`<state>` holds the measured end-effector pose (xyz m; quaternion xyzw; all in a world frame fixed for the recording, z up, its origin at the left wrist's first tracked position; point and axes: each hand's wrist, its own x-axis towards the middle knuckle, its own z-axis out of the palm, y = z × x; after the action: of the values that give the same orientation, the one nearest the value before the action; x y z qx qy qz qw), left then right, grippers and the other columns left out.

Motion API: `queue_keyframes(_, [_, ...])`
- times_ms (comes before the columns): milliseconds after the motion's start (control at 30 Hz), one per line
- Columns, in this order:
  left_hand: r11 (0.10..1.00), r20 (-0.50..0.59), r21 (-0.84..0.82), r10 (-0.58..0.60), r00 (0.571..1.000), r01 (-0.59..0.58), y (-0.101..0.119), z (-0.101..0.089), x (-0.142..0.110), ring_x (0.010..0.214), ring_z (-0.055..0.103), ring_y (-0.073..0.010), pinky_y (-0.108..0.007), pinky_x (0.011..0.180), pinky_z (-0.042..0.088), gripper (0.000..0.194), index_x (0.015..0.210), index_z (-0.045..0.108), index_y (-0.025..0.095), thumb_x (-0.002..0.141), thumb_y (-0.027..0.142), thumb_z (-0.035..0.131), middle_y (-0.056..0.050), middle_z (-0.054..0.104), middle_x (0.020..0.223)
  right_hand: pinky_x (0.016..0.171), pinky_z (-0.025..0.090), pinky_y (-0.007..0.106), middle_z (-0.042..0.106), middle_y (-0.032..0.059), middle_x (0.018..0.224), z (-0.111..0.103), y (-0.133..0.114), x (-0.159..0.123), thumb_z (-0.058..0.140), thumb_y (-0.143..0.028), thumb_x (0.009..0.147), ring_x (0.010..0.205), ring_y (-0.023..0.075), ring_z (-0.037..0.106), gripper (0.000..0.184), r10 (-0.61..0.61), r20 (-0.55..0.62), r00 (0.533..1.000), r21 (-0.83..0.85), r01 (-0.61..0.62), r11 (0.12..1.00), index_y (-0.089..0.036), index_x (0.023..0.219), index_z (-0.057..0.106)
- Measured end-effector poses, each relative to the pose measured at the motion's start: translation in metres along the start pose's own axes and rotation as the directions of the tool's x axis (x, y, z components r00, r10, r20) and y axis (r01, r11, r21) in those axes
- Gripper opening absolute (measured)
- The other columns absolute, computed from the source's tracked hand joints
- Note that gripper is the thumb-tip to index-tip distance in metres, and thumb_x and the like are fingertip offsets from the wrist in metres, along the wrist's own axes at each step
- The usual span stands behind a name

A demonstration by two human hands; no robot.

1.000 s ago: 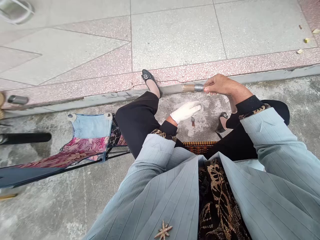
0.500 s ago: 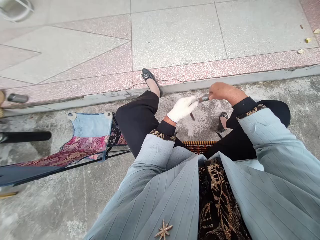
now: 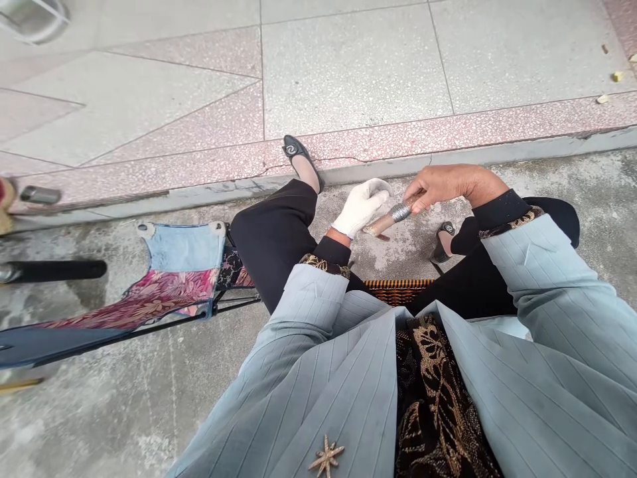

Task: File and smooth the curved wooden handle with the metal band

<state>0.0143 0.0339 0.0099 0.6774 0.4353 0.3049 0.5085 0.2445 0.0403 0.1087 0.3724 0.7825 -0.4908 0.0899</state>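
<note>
My right hand [image 3: 442, 186], bare, grips a wooden handle [image 3: 381, 224] with silver wire [image 3: 399, 212] wound round its middle. The handle slants down to the left, and its pale end is uncovered close under my left hand. My left hand [image 3: 362, 207] wears a white knitted glove. Its thumb and bent fingers are apart, with nothing seen between them. A short brown piece [image 3: 383, 237] shows just below the handle; I cannot tell whether it belongs to it.
A raised tiled step [image 3: 348, 86] runs in front, where my left shoe [image 3: 298, 149] rests. To the left stand a folding chair [image 3: 184, 245] with patterned fabric, a black tube [image 3: 60, 269] and a metal cup [image 3: 40, 194]. Below me is a woven seat [image 3: 398, 290].
My left hand has let go of the handle's end, and its fingers have come apart. My right hand has moved slightly, and more of the wooden handle now shows.
</note>
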Motion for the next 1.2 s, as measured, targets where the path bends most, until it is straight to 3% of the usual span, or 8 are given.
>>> queue_keyframes(167, [0.869, -0.023, -0.465, -0.202, 0.979, 0.168, -0.011, 0.025, 0.002, 0.058, 0.054, -0.0112, -0.024, 0.056, 0.043, 0.023, 0.082, 0.06, 0.017, 0.082, 0.036, 0.072, 0.001, 0.06, 0.065, 0.067, 0.04, 0.028, 0.068, -0.0015, 0.072, -0.001, 0.002, -0.005, 0.074, -0.034, 0.081, 0.068, 0.0128, 0.056, 0.024, 0.036, -0.195, 0.98, 0.206, 0.005, 0.979, -0.02, 0.099, 0.081])
queue_keyframes(333, [0.698, 0.061, -0.68, -0.254, 0.965, 0.226, -0.002, 0.04, -0.014, 0.041, 0.023, -0.004, -0.02, 0.042, 0.02, 0.028, 0.088, 0.056, 0.02, 0.089, 0.044, 0.069, 0.009, 0.041, 0.054, 0.065, 0.043, 0.026, 0.064, -0.0005, 0.066, 0.006, 0.005, 0.009, 0.079, -0.034, 0.079, 0.064, 0.0109, 0.055, 0.018, 0.169, -0.454, 0.875, 0.421, 0.044, 0.906, -0.017, 0.086, 0.078])
queue_keyframes(467, [0.769, 0.036, -0.608, -0.224, 0.974, 0.199, 0.0, 0.045, -0.017, 0.042, 0.033, -0.0051, -0.021, 0.042, 0.027, 0.026, 0.105, 0.063, 0.018, 0.093, 0.041, 0.062, 0.004, 0.056, 0.063, 0.065, 0.046, 0.028, 0.066, 0.0026, 0.07, 0.009, 0.007, 0.022, 0.078, -0.036, 0.081, 0.064, 0.012, 0.056, 0.023, 0.311, -0.574, 0.758, 0.475, -0.001, 0.88, -0.015, 0.091, 0.077])
queue_keyframes(600, [0.988, 0.016, -0.127, -0.085, 0.996, 0.087, -0.005, 0.042, -0.015, 0.065, 0.061, -0.0116, -0.025, 0.066, 0.05, 0.025, 0.111, 0.068, 0.016, 0.096, 0.027, 0.052, -0.002, 0.07, 0.08, 0.072, 0.046, 0.032, 0.071, 0.0073, 0.079, 0.004, 0.012, 0.028, 0.073, -0.036, 0.085, 0.078, 0.0198, 0.064, 0.03, 0.403, -0.601, 0.69, 0.221, -0.342, 0.914, -0.012, 0.101, 0.08])
queue_keyframes(700, [0.955, 0.044, 0.296, -0.006, 0.999, -0.007, -0.004, 0.036, -0.015, 0.088, 0.07, -0.0183, -0.031, 0.086, 0.052, 0.029, 0.114, 0.07, 0.016, 0.097, 0.024, 0.048, -0.006, 0.076, 0.099, 0.078, 0.045, 0.034, 0.075, 0.0124, 0.095, 0.001, 0.016, 0.031, 0.07, -0.036, 0.088, 0.094, 0.0268, 0.066, 0.035, 0.433, -0.563, 0.704, -0.042, -0.548, 0.836, -0.011, 0.11, 0.08])
queue_keyframes(833, [0.8, 0.151, 0.591, 0.011, 0.988, -0.099, 0.003, 0.028, -0.016, 0.101, 0.071, -0.0234, -0.033, 0.09, 0.051, 0.034, 0.121, 0.069, 0.017, 0.1, 0.028, 0.045, -0.01, 0.076, 0.11, 0.078, 0.045, 0.036, 0.075, 0.0172, 0.105, 0.005, 0.017, 0.034, 0.067, -0.035, 0.091, 0.1, 0.0305, 0.066, 0.035, 0.452, -0.43, 0.781, -0.267, -0.588, 0.763, -0.012, 0.113, 0.079])
queue_keyframes(1033, [0.66, 0.237, 0.728, 0.01, 0.972, -0.184, 0.01, 0.021, -0.016, 0.091, 0.071, -0.0256, -0.034, 0.08, 0.05, 0.037, 0.118, 0.07, 0.017, 0.103, 0.035, 0.041, -0.012, 0.075, 0.103, 0.072, 0.042, 0.036, 0.076, 0.015, 0.1, 0.013, 0.001, 0.028, 0.07, -0.035, 0.09, 0.088, 0.0268, 0.066, 0.028, 0.458, -0.15, 0.876, -0.398, -0.477, 0.783, -0.015, 0.106, 0.082])
queue_keyframes(1200, [0.756, 0.254, 0.628, 0.029, 0.967, -0.187, 0.015, 0.01, -0.014, 0.089, 0.07, -0.022, -0.032, 0.082, 0.05, 0.034, 0.113, 0.071, 0.016, 0.101, 0.031, 0.043, -0.009, 0.074, 0.1, 0.071, 0.04, 0.032, 0.076, 0.0064, 0.086, 0.013, -0.002, 0.023, 0.07, -0.03, 0.087, 0.079, 0.0204, 0.065, 0.025, 0.341, 0.05, 0.939, -0.331, -0.306, 0.892, -0.018, 0.105, 0.082])
